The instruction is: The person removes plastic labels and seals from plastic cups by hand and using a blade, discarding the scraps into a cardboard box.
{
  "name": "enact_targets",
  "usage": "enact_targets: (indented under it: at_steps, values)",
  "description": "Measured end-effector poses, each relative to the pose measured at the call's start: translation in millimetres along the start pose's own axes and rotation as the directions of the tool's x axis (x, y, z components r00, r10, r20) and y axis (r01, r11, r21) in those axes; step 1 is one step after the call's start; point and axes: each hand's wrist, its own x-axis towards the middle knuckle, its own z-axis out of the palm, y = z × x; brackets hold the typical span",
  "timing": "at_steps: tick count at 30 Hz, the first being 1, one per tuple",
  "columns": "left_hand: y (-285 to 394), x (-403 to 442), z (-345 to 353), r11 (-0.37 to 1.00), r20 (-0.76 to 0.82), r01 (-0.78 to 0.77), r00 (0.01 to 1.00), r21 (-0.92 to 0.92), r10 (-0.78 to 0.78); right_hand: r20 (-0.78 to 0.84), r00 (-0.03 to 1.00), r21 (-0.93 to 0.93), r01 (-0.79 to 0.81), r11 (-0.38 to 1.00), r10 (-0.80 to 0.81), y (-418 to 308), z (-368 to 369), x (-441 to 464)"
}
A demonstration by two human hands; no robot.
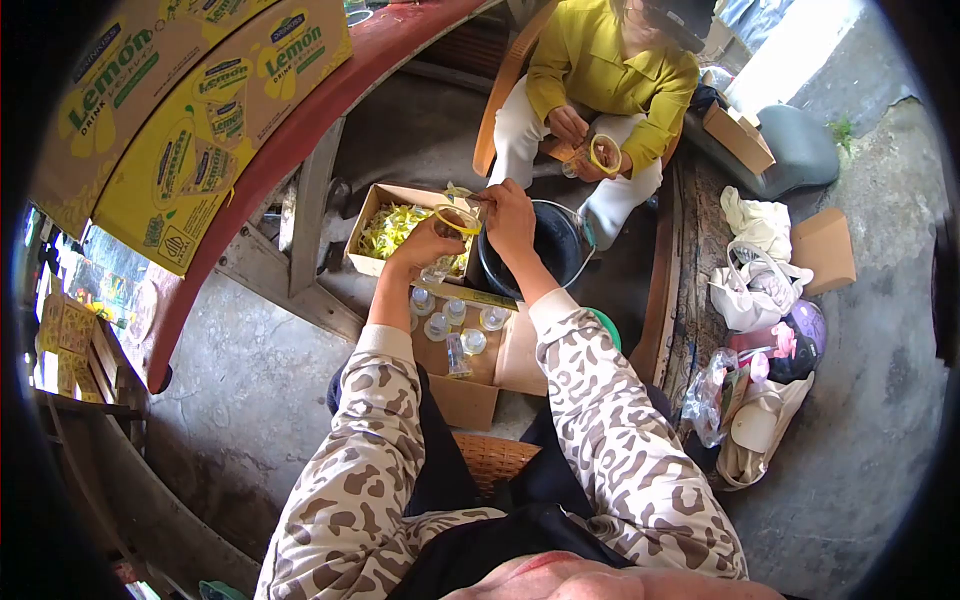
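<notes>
My left hand is closed around a clear plastic cup with a yellow rim. Just to its right, my right hand has its fingers pinched at the cup's edge, on a small thing too hidden to name. Below the hands, a cardboard box holds several clear cups. A second box with yellow-green strips lies beyond my left hand. The dark bucket stands beside my right hand.
Across from me a seated person in a yellow shirt holds another yellow-rimmed cup. Lemon drink cartons rest on a red surface at left. Bags and a grey seat are at right.
</notes>
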Motion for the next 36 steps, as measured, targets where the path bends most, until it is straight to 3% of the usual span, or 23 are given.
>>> enact_targets:
  at_steps: [4, 7, 10, 11, 14, 18, 21, 24, 27, 29, 30, 32, 33, 34, 36]
  values:
    - [10.7, -18.1, 7.7, 0.998, 0.078, -0.063, 0.995, -0.012, 0.063, -0.072, 0.995, -0.034, -0.072, 0.997, 0.069, 11.7, 11.9, 4.8]
    - [8.1, -23.5, 10.4, 0.993, 0.055, -0.085, 0.995, 0.088, 0.08, 0.028, 0.987, -0.042, -0.159, 0.986, 0.16, 17.3, 19.3, 11.4]
    - [5.3, -23.4, 6.6, 0.986, -0.039, -0.108, 0.993, 0.125, 0.114, 0.174, 0.959, 0.075, -0.238, 0.968, 0.222, 11.1, 25.1, 17.1]
    - [5.3, -21.4, 4.4, 0.986, -0.04, -0.109, 0.993, 0.125, 0.114, 0.174, 0.96, 0.076, -0.237, 0.969, 0.221, 8.1, 27.8, 20.0]
    - [0.3, -18.3, 1.1, 0.973, -0.276, -0.046, 0.955, 0.225, 0.109, 0.202, 0.967, 0.067, -0.173, 0.983, 0.157, 19.4, 47.5, 29.4]
    - [-6.5, -13.2, -4.8, 0.965, -0.427, -0.1, 0.882, 0.242, 0.198, 0.204, 0.942, 0.157, -0.301, 0.941, 0.267, 26.6, 60.3, 37.8]
    - [-13.7, -6.4, -9.7, 0.97, -0.476, -0.129, 0.853, 0.207, 0.215, 0.17, 0.928, 0.15, -0.358, 0.922, 0.333, 32.2, 64.6, 41.7]
    - [-25.1, 2.8, -13.4, 0.966, -0.495, -0.119, 0.84, 0.231, 0.222, 0.29, 0.925, 0.103, -0.284, 0.953, 0.244, 65.4, 94.5, 48.0]
    - [-13.0, -1.9, -8.6, 0.962, -0.506, -0.071, 0.839, 0.264, 0.201, 0.489, 0.769, 0.12, -0.527, 0.841, 0.412, 77.8, 111.0, 52.6]
    - [-10.2, -3.6, -7.0, 0.966, -0.51, -0.083, 0.836, 0.246, 0.202, 0.649, 0.564, 0.25, -0.792, 0.556, 0.511, 61.5, 94.4, 54.2]
    - [-8.5, -4.4, -6.7, 0.969, -0.514, -0.098, 0.833, 0.229, 0.206, 0.65, 0.563, 0.251, -0.793, 0.556, 0.51, 69.1, 103.2, 50.0]
    - [0.2, -8.1, -4.9, 0.975, -0.524, -0.09, 0.831, 0.201, 0.185, 0.442, 0.758, 0.272, -0.622, 0.734, 0.479, 93.8, 129.1, 37.9]
    - [2.0, -9.0, -4.7, 0.981, -0.531, -0.084, 0.831, 0.172, 0.164, 0.443, 0.757, 0.272, -0.623, 0.733, 0.479, 89.5, 124.1, 35.0]
    - [-4.1, -4.4, -7.9, 0.981, -0.531, -0.084, 0.831, 0.173, 0.165, 0.366, 0.817, 0.198, -0.537, 0.82, 0.446, 78.1, 110.7, 31.2]
    - [-21.8, 8.2, -17.7, 0.964, -0.6, -0.151, 0.758, 0.22, 0.256, 0.293, 0.869, 0.109, -0.445, 0.889, 0.399, 58.0, 83.7, 24.2]
